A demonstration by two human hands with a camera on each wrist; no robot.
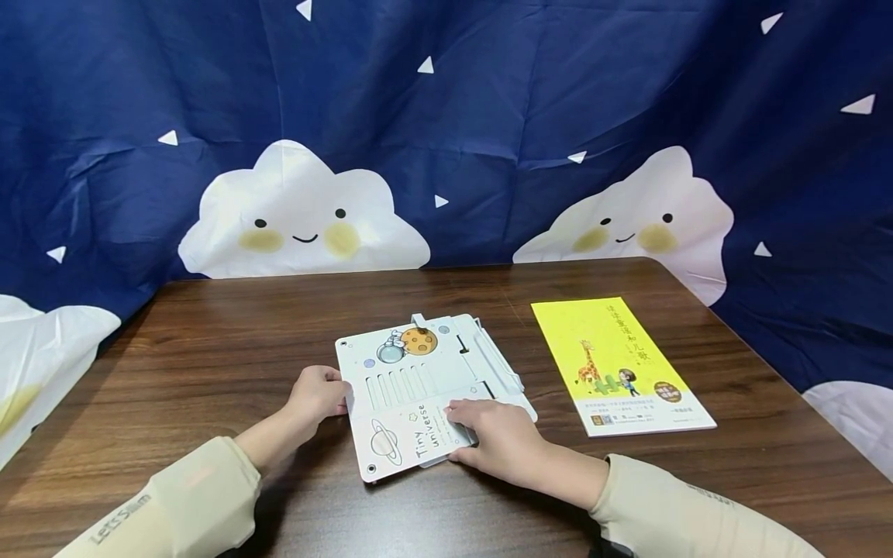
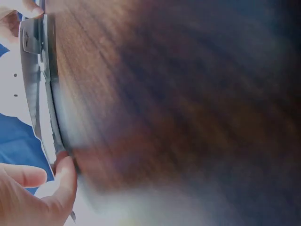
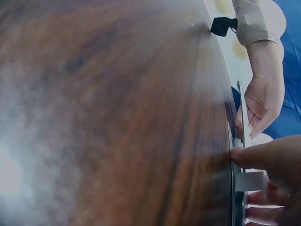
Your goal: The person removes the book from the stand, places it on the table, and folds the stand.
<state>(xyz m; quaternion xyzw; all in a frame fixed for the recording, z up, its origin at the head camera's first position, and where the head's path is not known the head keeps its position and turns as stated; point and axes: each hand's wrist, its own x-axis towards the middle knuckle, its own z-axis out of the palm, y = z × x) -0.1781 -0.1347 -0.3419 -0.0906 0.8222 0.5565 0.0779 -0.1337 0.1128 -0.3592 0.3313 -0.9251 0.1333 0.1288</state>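
Observation:
A white book stand (image 1: 398, 391), printed with planets, an astronaut and the words "Tiny universe", is folded flat over the middle of the table. My left hand (image 1: 317, 397) pinches its left edge between thumb and finger; the left wrist view shows the stand's thin edge (image 2: 35, 87) and my left thumb (image 2: 66, 188) against it. At the near right part, my right hand (image 1: 504, 438) grips the stand, fingers on the printed face and thumb at the near edge. A small tab (image 3: 249, 181) shows beside the right thumb.
A yellow book (image 1: 621, 364) with a giraffe on its cover lies on the dark wooden table (image 1: 244, 325), to the right of the stand. Behind the table hangs a blue curtain (image 1: 474, 108) with clouds and triangles.

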